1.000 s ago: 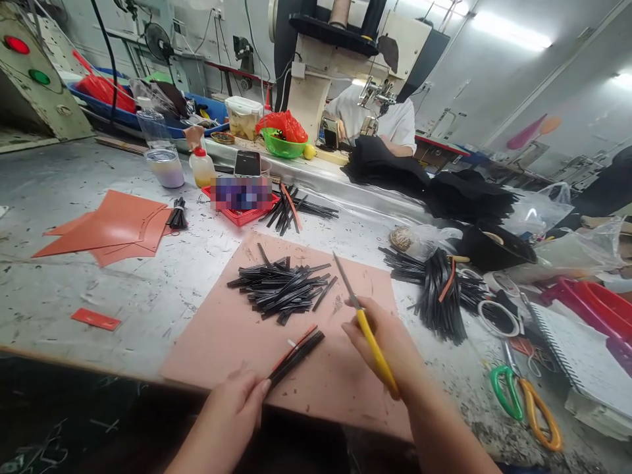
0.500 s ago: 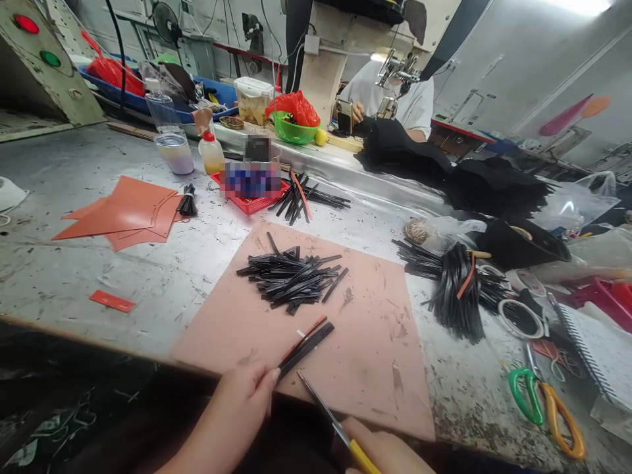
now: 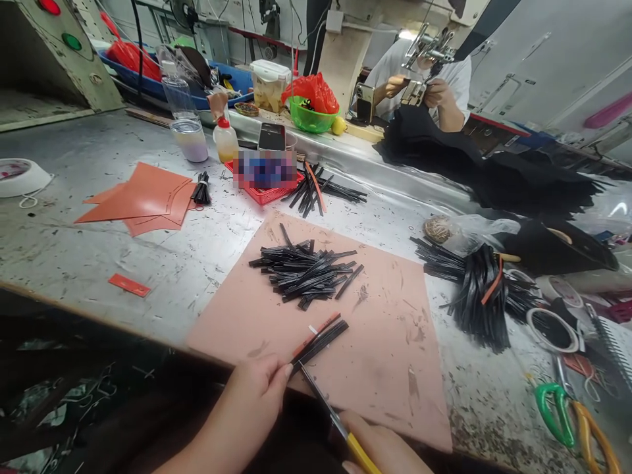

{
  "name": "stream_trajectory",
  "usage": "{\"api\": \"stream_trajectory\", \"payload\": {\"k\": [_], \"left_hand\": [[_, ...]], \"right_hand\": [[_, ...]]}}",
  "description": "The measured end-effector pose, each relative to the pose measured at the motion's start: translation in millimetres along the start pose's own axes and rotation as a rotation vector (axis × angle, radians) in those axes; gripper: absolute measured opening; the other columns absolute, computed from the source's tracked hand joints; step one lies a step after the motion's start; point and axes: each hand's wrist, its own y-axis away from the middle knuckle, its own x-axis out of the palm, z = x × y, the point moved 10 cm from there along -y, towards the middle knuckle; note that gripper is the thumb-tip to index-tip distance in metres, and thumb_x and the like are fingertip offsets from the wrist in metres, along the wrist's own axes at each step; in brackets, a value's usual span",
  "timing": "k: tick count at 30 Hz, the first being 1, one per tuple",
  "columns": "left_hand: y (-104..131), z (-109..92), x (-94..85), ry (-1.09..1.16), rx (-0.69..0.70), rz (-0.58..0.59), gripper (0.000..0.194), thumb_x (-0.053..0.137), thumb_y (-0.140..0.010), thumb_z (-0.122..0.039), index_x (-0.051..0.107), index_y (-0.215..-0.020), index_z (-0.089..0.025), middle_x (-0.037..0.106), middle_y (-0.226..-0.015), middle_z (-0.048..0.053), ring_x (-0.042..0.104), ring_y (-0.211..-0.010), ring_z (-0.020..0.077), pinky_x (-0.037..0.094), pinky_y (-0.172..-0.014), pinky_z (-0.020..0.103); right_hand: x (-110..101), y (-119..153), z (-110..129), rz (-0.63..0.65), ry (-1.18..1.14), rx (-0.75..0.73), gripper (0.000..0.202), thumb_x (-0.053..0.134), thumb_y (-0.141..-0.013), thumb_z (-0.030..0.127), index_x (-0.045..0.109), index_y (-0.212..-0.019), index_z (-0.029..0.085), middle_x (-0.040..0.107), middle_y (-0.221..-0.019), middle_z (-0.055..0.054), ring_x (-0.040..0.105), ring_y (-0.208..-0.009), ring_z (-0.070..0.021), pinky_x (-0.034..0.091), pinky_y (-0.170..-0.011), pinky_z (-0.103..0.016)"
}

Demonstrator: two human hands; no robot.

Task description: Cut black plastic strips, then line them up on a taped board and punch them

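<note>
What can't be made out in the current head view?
Head view:
- held strips, near ends: hidden by left hand
- yellow-handled tool, handle end, and right hand, part: cut off by bottom edge
- red tray, contents: blurred by pixelation
- notebook: cut off by right edge

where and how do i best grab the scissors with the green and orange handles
Best by the green loop and orange loop, with the right hand coming from the near side, once it is free of the yellow-handled tool. The loops sit toward the near edge, open for fingers, while the metal points away, so this should keep fingers behind the blades.
</note>
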Motion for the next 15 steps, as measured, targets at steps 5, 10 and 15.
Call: {"api": "stream_trajectory", "payload": {"k": [5,10,15], "left_hand": [[-0.1,0.3,0.2,-0.003,0.007,0.003,0.035,0.029,-0.076,-0.045,0.035,-0.051,-0.022,0.044,-0.049,-0.001,0.047,-0.056,0.0184,0.036,-0.057,0.030],[-0.7,-0.7,-0.2,0.002,0.009,0.002,0.035,0.029,-0.076,-0.045,0.037,-0.052,-0.022,0.044,-0.050,-0.001,0.047,-0.057,0.0187,0.035,-0.057,0.030],[0.8,-4.0,0.4,0.057,-0.015,0.044,0.034,0.031,-0.075,-0.046,0.038,-0.052,-0.021,0.041,-0.048,-0.002,0.043,-0.053,0.0167,0.034,-0.056,0.028]], "right_hand": [[5.9,-4.1,3.9,0.041,-0.003,0.006,0.047,0.038,-0.080,0.062,0.050,-0.098,0.020,0.059,-0.069,-0.002,0.056,-0.060,-0.0180,0.038,-0.053,-0.022],[4.7,-3.8,5.9,0.010,-0.031,-0.007,0.047,0.037,-0.081,0.062,0.051,-0.097,0.020,0.057,-0.067,-0.001,0.054,-0.060,-0.0170,0.038,-0.055,-0.022],[-3.2,-1.9,14.2,-0.030,-0.062,-0.014,0.051,0.035,-0.079,0.065,0.055,-0.095,0.020,0.059,-0.068,-0.003,0.055,-0.061,-0.0183,0.042,-0.059,-0.024]]}}
